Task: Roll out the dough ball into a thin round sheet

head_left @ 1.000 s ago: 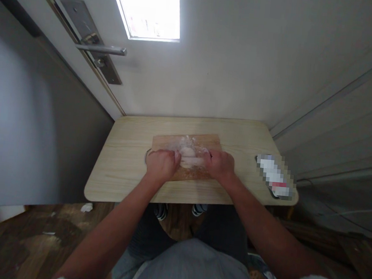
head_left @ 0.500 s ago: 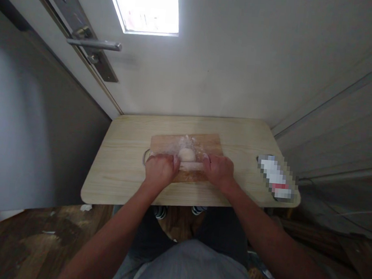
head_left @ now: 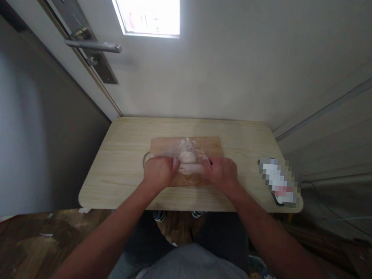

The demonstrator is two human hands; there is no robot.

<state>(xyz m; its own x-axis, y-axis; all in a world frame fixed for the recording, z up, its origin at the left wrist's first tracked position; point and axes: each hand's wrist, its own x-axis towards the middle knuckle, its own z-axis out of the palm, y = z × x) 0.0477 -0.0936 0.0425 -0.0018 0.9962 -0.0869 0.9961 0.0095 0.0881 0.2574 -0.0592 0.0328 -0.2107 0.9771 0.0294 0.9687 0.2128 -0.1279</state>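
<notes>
Whitish, a cylindrical rolling pin [head_left: 191,168] is gripped by left hand [head_left: 159,171] and right hand [head_left: 221,171]. Pale round dough [head_left: 187,157] is apparently being flattened; a far-side push seems needed.

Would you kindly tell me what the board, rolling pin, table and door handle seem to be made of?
Board: probably matt wood, by its brown tone under white powder.
Rolling pin: perhaps pale wood, by its whitish tone; finish too blurred to tell.
Table: wood or laminate, smooth, by its pale grain lines.
Door handle: likely satin metal, by its grey sheen.
</notes>
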